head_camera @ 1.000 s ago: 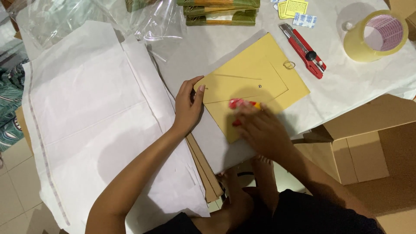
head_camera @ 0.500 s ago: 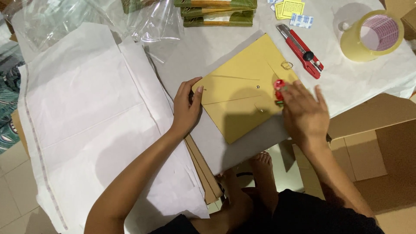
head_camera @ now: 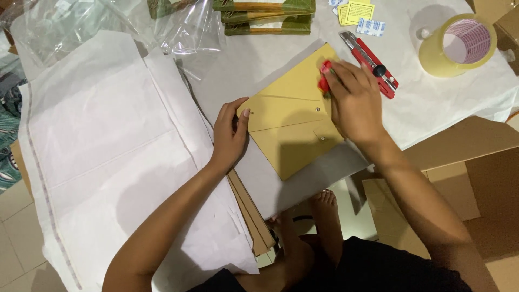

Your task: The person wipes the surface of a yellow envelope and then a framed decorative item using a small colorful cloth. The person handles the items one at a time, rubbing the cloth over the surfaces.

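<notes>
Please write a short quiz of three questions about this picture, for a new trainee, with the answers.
1. True or false: the left hand rests on the yellow envelope's left edge.
2. What does the right hand hold? A) small red object B) tape roll C) scissors
3. Which tool lies just right of the right hand?

Key
1. True.
2. A: a small red object, pressed near the envelope's top corner; its kind is unclear.
3. The red utility knife; the tape roll stands farther right.
</notes>
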